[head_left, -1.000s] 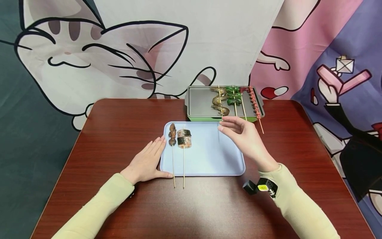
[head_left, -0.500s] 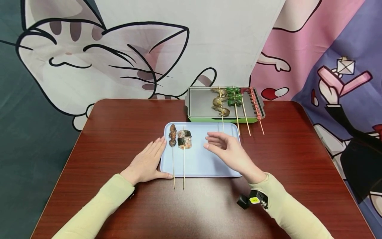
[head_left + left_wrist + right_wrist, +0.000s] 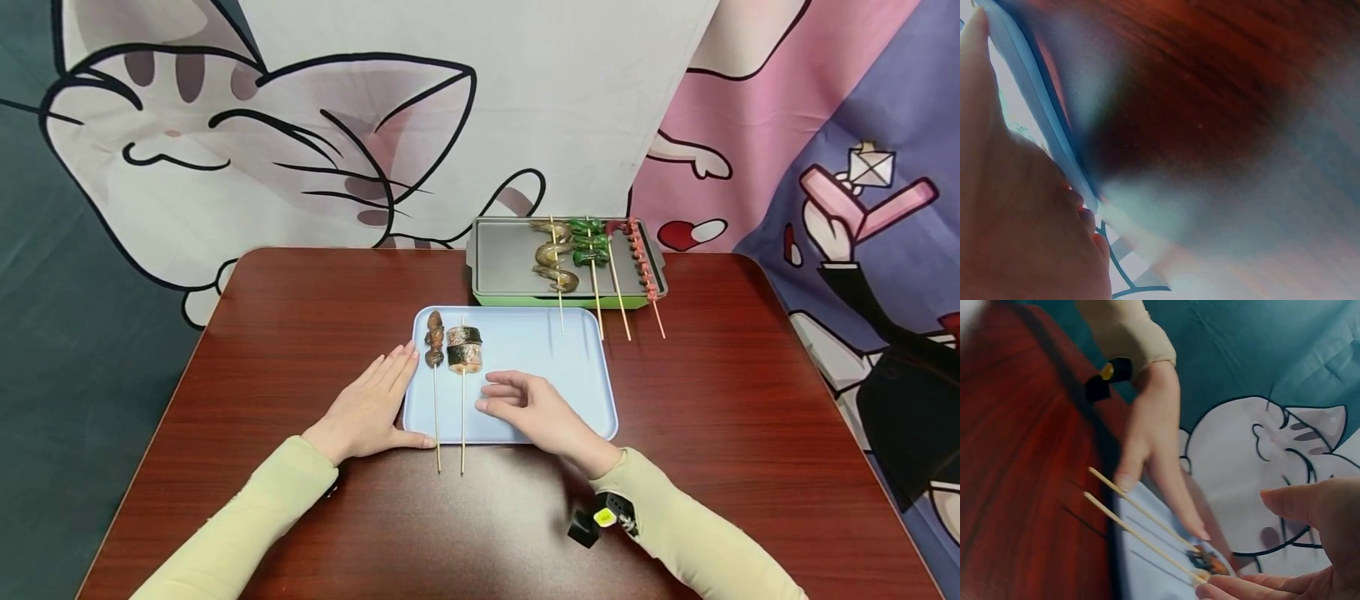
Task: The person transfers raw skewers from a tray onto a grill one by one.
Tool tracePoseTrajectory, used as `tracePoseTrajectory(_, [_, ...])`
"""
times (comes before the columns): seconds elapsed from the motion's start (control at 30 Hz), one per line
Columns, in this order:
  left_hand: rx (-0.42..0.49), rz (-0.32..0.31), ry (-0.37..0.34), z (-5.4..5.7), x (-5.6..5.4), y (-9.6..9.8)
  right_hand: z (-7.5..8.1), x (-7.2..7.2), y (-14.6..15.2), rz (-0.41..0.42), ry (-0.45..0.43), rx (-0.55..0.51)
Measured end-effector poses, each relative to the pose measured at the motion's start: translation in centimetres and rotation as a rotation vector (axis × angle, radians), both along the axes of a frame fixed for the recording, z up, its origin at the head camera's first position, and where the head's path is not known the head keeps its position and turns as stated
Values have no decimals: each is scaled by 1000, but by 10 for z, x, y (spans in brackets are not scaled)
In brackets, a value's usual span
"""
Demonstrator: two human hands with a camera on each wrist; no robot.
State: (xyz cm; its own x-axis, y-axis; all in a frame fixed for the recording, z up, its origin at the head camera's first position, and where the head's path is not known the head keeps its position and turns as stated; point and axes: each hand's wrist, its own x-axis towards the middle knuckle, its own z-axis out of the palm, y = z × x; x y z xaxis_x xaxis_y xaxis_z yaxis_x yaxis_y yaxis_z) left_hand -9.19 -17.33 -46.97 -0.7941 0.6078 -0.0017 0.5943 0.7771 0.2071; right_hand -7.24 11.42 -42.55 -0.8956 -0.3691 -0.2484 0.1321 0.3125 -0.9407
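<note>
Where it all rests: wood-grain table [image 3: 360, 533], red-brown.
Blue tray [image 3: 525, 333]: pale, shallow, on the near side; banded skewer [image 3: 464, 350] and brown skewer [image 3: 434, 340] lie side by side toward its left end.
Grill tray [image 3: 510, 258]: grey top, green sides, just beyond the blue tray.
Left hand [image 3: 367, 406]: fingers straight along the blue tray's left rim, gripping nothing; probably steadying.
Right hand [image 3: 536, 412]: over the blue tray, fingers loosely bent, thumb apart, holding nothing. Step in hand, judged: reaching toward the banded skewer. Next move likely calls for thumb and fingers to pinch its stick.
Banded skewer: thick, pale, two dark glossy bands; stick overhangs the near rim.
Brown skewer: slimmer, lumpy, shiny; stick overhangs likewise.
Shrimp-like skewer [image 3: 553, 255]: on grill tray, curled olive-brown pieces.
Green skewer [image 3: 589, 242]: beside it, glossy.
Pink skewer [image 3: 642, 265]: small bead-like pieces, right edge.
</note>
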Motion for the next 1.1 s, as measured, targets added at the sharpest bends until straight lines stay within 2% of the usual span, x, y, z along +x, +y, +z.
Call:
tracePoseTrajectory(0.27, [-12, 1, -9, 1, 0, 0, -18, 5, -11, 38, -117, -64])
tracePoseTrajectory(0.53, [-26, 9, -24, 3, 1, 1, -26, 7, -15, 24, -253, -227])
tracePoseTrajectory(0.77, [-25, 11, -33, 4, 1, 1, -29, 5, -17, 7, -290, -250])
tracePoseTrajectory(1.1, [-25, 13, -36, 5, 1, 1, -30, 6, -19, -15, -275, -256])
